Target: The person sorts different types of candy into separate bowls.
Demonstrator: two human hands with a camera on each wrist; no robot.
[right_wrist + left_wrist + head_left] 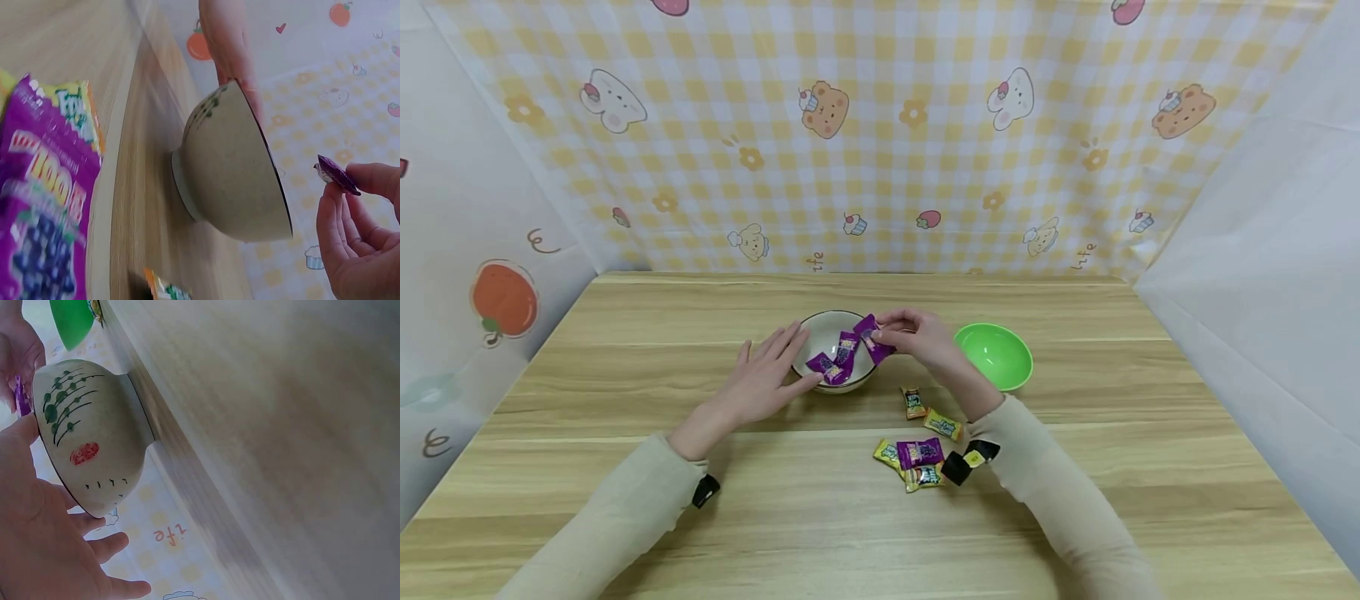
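My right hand (917, 333) pinches a purple-wrapped candy (869, 337) between thumb and fingers, over the right rim of a cream bowl (812, 333). In the right wrist view the same candy (336, 176) is held above the bowl's rim, apart from it. Inside the bowl lie more purple candies (842, 354). With fingers spread and fairly straight, my left hand (763, 379) touches the bowl's left side, its thumb at the front rim. The left wrist view shows the bowl's outside (94, 425) with painted green leaves and a red mark.
A green bowl (996, 358) stands right of the cream one, behind the right forearm. Nearer on the wooden table (790, 517) lie a purple candy (920, 453) and several yellow-wrapped candies (942, 424). A checked cloth (880, 167) hangs at the back.
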